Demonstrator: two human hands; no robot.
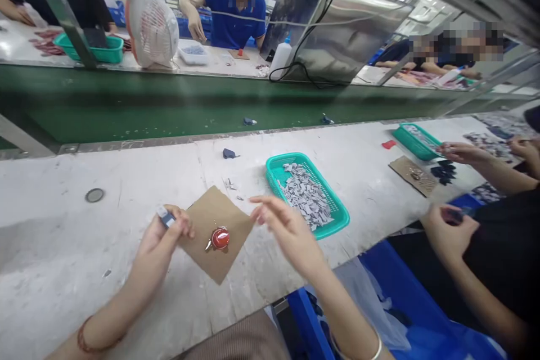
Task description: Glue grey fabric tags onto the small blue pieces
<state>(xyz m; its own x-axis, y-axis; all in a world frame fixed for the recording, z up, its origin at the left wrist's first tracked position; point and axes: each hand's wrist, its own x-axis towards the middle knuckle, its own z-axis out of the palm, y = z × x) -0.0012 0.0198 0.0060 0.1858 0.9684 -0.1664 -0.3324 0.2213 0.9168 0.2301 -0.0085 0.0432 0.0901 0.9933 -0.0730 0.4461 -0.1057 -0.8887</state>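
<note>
My left hand (pixel 162 236) is closed on a small dark blue and pale piece (pixel 166 216), at the left corner of a brown cardboard square (pixel 211 208). On the cardboard lies a glossy red blob (pixel 220 238) with a small metallic bit at its left. My right hand (pixel 280 224) hovers at the cardboard's right corner, fingers apart and nothing visible in them. Just beyond it stands a green basket (pixel 343 219) holding many small grey-white pieces (pixel 307 197).
A dark blue piece (pixel 229 153) and a round metal disc (pixel 95 195) lie on the white table (pixel 50 236). At the right, a person's hands (pixel 449 230) work near another green basket (pixel 415 143) and cardboard (pixel 411 175). Blue bins (pixel 396 287) stand below the table edge.
</note>
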